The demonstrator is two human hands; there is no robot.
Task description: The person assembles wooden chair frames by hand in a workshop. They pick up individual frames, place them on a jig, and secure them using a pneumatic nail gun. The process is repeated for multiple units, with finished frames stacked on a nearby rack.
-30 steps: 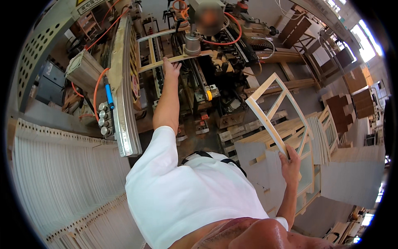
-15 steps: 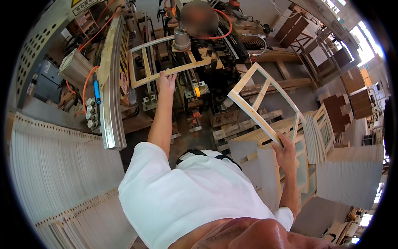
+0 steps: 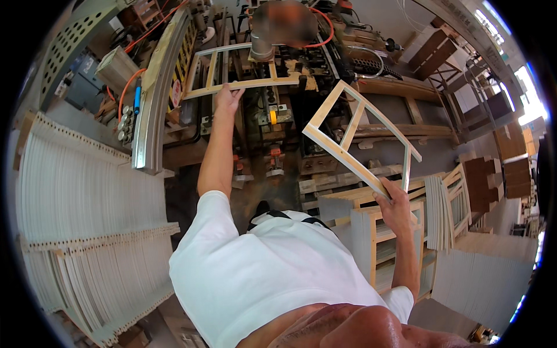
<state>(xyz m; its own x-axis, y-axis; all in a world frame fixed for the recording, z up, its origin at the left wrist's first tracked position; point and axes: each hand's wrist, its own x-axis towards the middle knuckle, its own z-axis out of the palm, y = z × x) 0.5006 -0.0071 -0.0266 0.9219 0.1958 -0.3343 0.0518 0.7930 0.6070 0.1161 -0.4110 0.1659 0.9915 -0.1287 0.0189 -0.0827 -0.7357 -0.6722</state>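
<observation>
My left hand (image 3: 228, 100) reaches forward to a machine bed and is closed on the near rail of a light wooden frame (image 3: 261, 83). This frame lies flat across the machine's rails, beneath a grey metal cylinder (image 3: 263, 47). Out to the right, my right hand (image 3: 395, 206) grips the lower corner of a second wooden frame (image 3: 347, 156). That one is held in the air, tilted, with a crossbar near its far end and pale edges. Some fingers of each hand are hidden behind the rails.
Tall stacks of white-edged panels (image 3: 75, 180) stand at my left, beside a long metal beam (image 3: 152, 133). More wooden frames (image 3: 371, 232) are stacked upright at my right, near a wooden pallet (image 3: 331, 181). Orange hoses (image 3: 127, 87) run along the machine.
The frame under my left hand has turned slightly, its near rail now more level. The frame in my right hand has shifted a little left. The whole view has tilted.
</observation>
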